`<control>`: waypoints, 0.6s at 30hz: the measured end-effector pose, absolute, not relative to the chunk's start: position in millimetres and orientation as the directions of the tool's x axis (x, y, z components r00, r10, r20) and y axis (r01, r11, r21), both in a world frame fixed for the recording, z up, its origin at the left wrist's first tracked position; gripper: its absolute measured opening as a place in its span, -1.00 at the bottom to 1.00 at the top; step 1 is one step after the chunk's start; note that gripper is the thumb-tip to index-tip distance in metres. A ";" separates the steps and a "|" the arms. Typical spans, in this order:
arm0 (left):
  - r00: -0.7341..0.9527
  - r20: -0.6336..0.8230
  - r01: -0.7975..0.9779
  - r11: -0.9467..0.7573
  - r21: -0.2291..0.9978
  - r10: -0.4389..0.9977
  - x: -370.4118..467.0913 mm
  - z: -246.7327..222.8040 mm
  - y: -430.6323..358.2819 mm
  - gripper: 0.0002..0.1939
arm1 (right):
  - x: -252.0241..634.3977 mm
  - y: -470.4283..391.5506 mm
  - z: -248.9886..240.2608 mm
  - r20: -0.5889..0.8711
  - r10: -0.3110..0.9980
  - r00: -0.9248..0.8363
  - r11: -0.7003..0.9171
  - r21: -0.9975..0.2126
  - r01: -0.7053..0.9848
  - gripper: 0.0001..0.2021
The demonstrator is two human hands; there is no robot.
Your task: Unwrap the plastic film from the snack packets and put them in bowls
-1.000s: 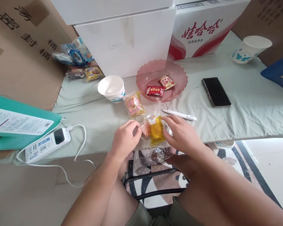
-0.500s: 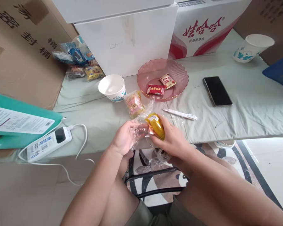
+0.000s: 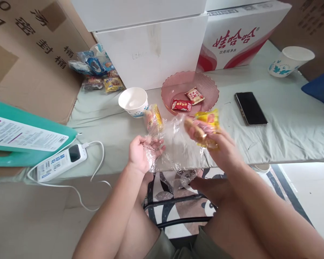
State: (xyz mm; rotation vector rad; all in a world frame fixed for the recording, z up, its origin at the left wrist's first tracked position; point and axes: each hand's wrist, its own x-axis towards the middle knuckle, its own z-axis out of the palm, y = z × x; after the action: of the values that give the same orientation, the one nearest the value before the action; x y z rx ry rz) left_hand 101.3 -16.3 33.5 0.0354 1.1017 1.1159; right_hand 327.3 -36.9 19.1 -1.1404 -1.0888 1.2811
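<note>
My left hand [image 3: 143, 153] grips one side of a crumpled clear plastic bag [image 3: 178, 144] at the table's front edge. Wrapped snacks in yellow and clear film [image 3: 205, 126] are in my right hand [image 3: 223, 147], blurred by motion, just in front of the pink bowl [image 3: 189, 81]. Another wrapped snack [image 3: 153, 118] rests on the cloth beside a white paper bowl [image 3: 133, 100]. Inside the pink bowl lie a red packet [image 3: 181, 105] and a cream-and-red packet [image 3: 194, 96]. The white pen-like stick is no longer visible, behind my right hand and the bag.
A black phone [image 3: 251, 108] lies on the right, with a paper cup [image 3: 290, 62] behind it. White boxes [image 3: 151, 54] stand at the back. On the left are a power strip [image 3: 62, 162] with a white cable, a teal jug [image 3: 29, 135] and packaged snacks [image 3: 93, 68].
My right hand has moved right and slightly up with the yellow-wrapped snack, away from my left hand. The clear bag is now stretched out between them. The view has shifted slightly.
</note>
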 end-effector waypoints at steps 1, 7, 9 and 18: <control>0.005 -0.680 -0.706 0.484 0.517 0.733 99.9 33.4 -15.9 -0.78 | 330.2 -33.9 21.7 -0.015 0.998 0.053 -0.003 -0.975 -0.221 -0.60; 0.058 -0.691 -0.706 0.519 0.482 0.721 99.4 33.4 -15.1 -0.78 | 336.8 12.4 30.6 0.176 0.935 0.309 0.241 -0.952 -0.187 -0.63; 0.079 -0.697 -0.693 0.542 0.475 0.713 102.0 33.0 -15.0 -0.78 | 337.3 33.3 29.0 0.240 0.920 0.310 0.269 -0.962 -0.052 -0.63; 0.305 -0.627 -0.579 0.662 0.475 0.717 92.3 30.2 -18.2 -0.85 | 343.5 -2.0 11.9 0.376 0.900 0.220 0.275 -0.883 0.381 -0.65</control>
State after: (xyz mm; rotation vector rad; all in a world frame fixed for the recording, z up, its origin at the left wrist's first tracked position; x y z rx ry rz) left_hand 92.3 -18.2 30.2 0.1709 0.9213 0.8635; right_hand 343.5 -2.0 11.9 -1.3104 -1.3678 0.5578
